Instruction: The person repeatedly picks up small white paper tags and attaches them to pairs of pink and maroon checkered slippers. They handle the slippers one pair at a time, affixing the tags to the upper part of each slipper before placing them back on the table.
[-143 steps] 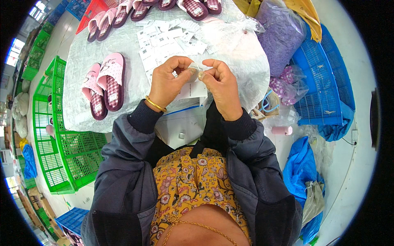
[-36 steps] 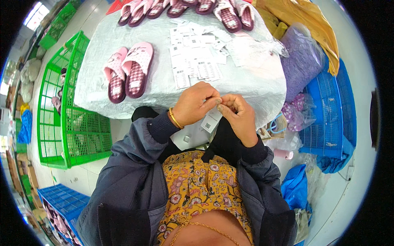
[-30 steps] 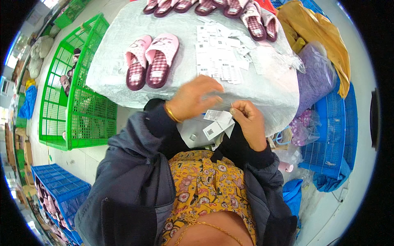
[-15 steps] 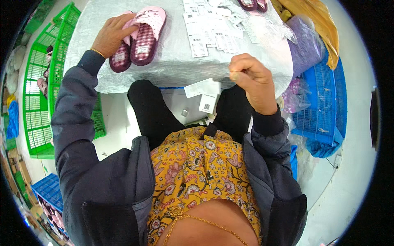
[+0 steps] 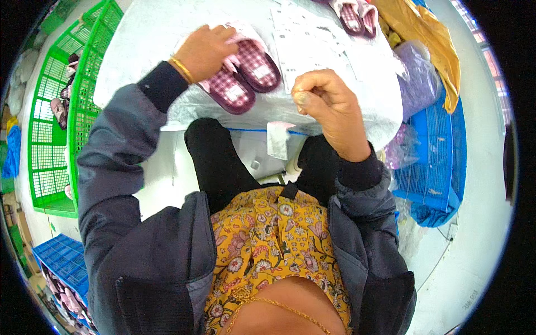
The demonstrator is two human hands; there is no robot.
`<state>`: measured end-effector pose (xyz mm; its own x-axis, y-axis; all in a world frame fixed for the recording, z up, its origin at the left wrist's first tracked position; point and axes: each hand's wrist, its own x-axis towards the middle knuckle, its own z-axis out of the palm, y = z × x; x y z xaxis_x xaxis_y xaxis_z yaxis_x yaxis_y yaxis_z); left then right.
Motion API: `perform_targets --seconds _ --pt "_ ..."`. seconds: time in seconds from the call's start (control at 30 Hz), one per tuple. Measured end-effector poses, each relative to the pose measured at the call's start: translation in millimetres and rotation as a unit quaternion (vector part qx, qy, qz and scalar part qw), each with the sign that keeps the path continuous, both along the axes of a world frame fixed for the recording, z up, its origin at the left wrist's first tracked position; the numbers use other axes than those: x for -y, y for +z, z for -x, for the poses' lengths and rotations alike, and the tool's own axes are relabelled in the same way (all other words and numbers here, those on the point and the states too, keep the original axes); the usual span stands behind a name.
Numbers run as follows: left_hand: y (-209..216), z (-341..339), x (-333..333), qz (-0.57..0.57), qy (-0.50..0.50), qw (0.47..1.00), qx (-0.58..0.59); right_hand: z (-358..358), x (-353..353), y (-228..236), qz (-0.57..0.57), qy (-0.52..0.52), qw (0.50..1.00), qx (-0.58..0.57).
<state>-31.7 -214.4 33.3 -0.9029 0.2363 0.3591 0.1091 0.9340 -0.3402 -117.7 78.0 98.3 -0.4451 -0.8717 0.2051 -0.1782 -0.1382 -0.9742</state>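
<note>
Near the front of the table, my left hand (image 5: 207, 53) is closed over a pair of pink slippers (image 5: 258, 62) with checked insoles and dark maroon edges. Its thumb and fingers grip their pink uppers, and the toes are mostly hidden under the hand. To the right, my right hand (image 5: 329, 106) is raised near the table's edge with thumb and index finger pinched together. Whatever is in that pinch is too small to make out. Below and left of it hangs a white paper tag (image 5: 277, 140), in front of the table's edge.
White label sheets (image 5: 312, 47) lie on the covered table (image 5: 139, 84), with another slipper pair (image 5: 353, 17) at the back right. Green crates (image 5: 84, 111) stand left. On the right are a blue crate (image 5: 435, 151), a purple bagged bundle (image 5: 420, 81) and yellow cloth (image 5: 441, 50).
My left hand has moved right with the slippers, which now slant toward my right hand. My right hand has come left, still pinched. The hanging white tags have shifted and now overlap.
</note>
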Motion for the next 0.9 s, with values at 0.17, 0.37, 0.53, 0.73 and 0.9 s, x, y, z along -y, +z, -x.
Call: perform_targets --seconds 0.17,0.37,0.53,0.73,0.9 --pt "17.1 2.6 -11.6 -0.073 0.049 0.992 0.088 12.3 53.9 -35.1 -0.054 -0.043 0.995 0.07" --pt "19.7 6.9 -4.9 -0.155 0.028 0.983 0.095 28.3 101.0 -74.6 -0.086 -0.094 0.99 0.063" --pt "-5.4 19.3 1.0 -0.194 0.072 0.978 0.036 32.3 119.8 -96.4 -0.124 -0.152 0.98 -0.039" --pt "-14.1 25.3 6.5 -0.279 0.094 0.954 0.063 31.6 127.7 -91.7 -0.191 -0.178 0.957 -0.123" --pt "-26.3 29.3 11.4 -0.299 0.072 0.951 0.043 34.1 129.6 -95.8 -0.199 -0.175 0.956 -0.127"
